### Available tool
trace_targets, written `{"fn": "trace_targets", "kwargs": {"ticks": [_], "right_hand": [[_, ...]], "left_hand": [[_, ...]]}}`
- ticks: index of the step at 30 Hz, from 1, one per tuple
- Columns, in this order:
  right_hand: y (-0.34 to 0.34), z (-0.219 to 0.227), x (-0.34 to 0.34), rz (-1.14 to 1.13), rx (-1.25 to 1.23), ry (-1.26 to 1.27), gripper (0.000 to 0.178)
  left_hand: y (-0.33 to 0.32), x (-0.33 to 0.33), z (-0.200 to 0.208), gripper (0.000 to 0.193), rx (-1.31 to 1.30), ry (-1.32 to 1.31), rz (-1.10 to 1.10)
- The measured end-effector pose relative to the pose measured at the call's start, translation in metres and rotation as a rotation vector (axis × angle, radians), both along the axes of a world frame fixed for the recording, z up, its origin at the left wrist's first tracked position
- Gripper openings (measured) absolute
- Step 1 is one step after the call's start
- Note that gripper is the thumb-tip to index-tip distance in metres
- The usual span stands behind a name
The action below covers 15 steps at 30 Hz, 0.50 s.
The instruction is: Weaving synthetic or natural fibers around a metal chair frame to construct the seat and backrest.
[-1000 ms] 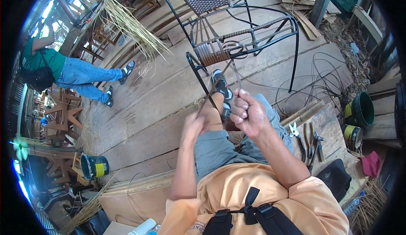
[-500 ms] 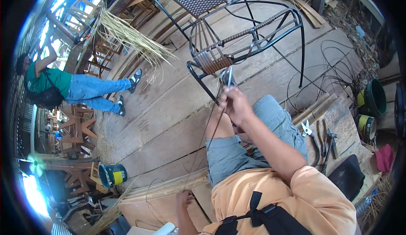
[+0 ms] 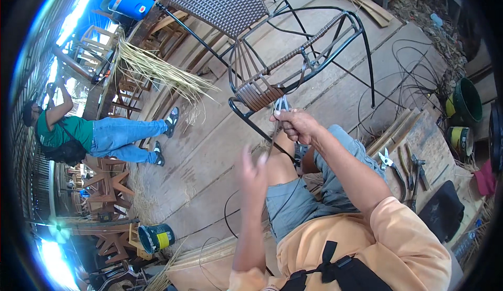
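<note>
Here, rattan strand (image 3: 273, 136) running steeply downward from right hand (image 3: 293, 125).

1 head-worn fisheye view looks steeply down and forward from the person's head, close over their own lap and forearms. It faces the metal chair frame (image 3: 293, 55) on the plank floor (image 3: 209, 149); straight edges bend toward the dark rim.

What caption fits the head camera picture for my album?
Right hand pulls a dark weaving strand at a half-woven metal chair; left hand open.
</note>
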State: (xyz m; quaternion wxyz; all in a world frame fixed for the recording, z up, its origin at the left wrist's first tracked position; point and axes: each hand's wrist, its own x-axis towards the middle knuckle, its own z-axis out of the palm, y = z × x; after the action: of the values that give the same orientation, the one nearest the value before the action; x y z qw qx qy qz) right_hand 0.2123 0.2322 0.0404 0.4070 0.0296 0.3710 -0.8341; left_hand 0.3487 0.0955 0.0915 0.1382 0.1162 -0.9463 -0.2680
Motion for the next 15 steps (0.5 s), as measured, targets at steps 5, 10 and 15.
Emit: {"fn": "trace_targets", "kwargs": {"ticks": [5,10,15], "right_hand": [[-0.008,0.002,0.002,-0.053,0.058,-0.004,0.022],[-0.020,-0.001,0.006,-0.041,0.049,-0.042,0.019],[-0.031,-0.001,0.008,-0.140,-0.007,-0.051,0.018]], "left_hand": [[0.021,-0.057,-0.019,0.034,0.458,-0.277,-0.108],[-0.053,0.038,-0.066,0.036,0.492,-0.446,0.070],[-0.213,0.241,-0.149,0.036,-0.017,-0.604,0.293]]}}
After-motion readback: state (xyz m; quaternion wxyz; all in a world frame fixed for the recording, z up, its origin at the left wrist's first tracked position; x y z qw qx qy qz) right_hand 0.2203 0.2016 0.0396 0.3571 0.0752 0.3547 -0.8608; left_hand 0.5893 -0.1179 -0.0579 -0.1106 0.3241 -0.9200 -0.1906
